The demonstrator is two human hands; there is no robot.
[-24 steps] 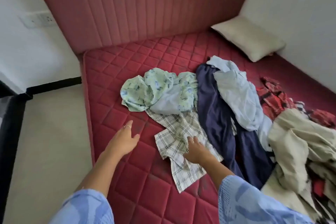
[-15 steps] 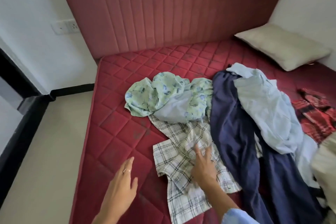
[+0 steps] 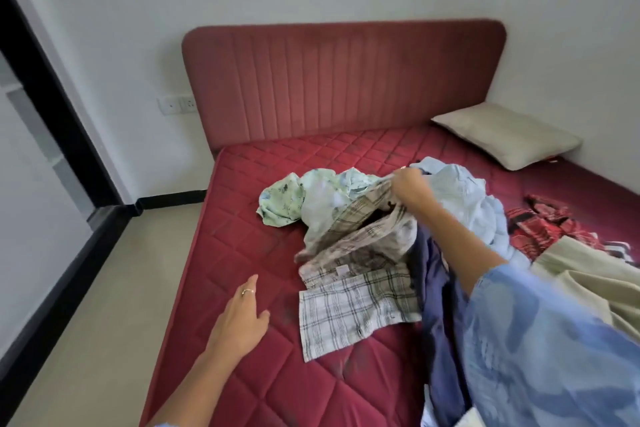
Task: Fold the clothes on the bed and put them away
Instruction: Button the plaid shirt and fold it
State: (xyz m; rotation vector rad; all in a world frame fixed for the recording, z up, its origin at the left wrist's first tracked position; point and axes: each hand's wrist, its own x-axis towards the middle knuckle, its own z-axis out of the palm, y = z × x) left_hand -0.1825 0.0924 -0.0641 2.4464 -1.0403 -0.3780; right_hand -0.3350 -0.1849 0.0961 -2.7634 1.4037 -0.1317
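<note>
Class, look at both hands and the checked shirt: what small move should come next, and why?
Probably bring the open left hand across to grip the white-and-grey checked cotton shirt. The right hand grips only its far end, lifted; the near part lies crumpled on the red quilted mattress.

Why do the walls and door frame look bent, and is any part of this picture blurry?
Head view: the wide-angle lens bows straight lines, so the black door frame leans near the edge. The right hand and the plaid shirt it grips are smeared by motion, as is the blue sleeve; the headboard stays fairly sharp. Soft, even daylight, no glare.
</note>
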